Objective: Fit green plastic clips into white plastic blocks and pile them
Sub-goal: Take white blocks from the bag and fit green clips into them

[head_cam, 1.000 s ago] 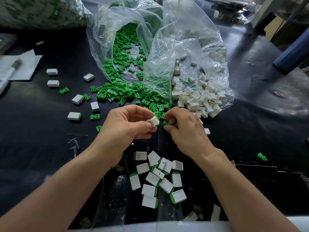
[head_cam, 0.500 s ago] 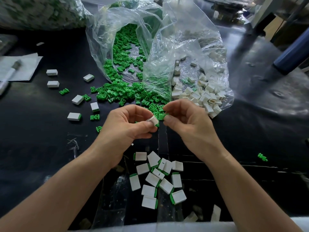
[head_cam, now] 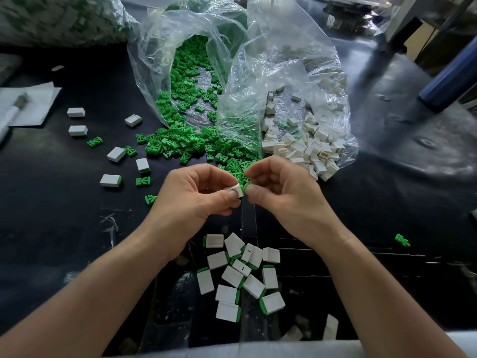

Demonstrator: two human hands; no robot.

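My left hand [head_cam: 192,200] pinches a small white block [head_cam: 237,189] between thumb and fingers above the black table. My right hand [head_cam: 281,195] pinches a green clip [head_cam: 245,186] with its tip at the block's open end. Loose green clips [head_cam: 185,146] spill from a clear bag [head_cam: 196,73] behind my hands. Empty white blocks [head_cam: 307,148] lie in a second clear bag to the right. A pile of fitted blocks with green edges [head_cam: 240,275] lies on the table below my wrists.
Several fitted blocks [head_cam: 111,180] and stray clips [head_cam: 95,142] are scattered at the left. A paper sheet with a marker [head_cam: 18,107] lies at the far left. One stray clip [head_cam: 402,240] sits at the right. A blue cylinder [head_cam: 449,83] stands at the back right.
My right hand lifted from the table with a green clip and brought it against the white block in my left hand. My left hand stayed nearly still.
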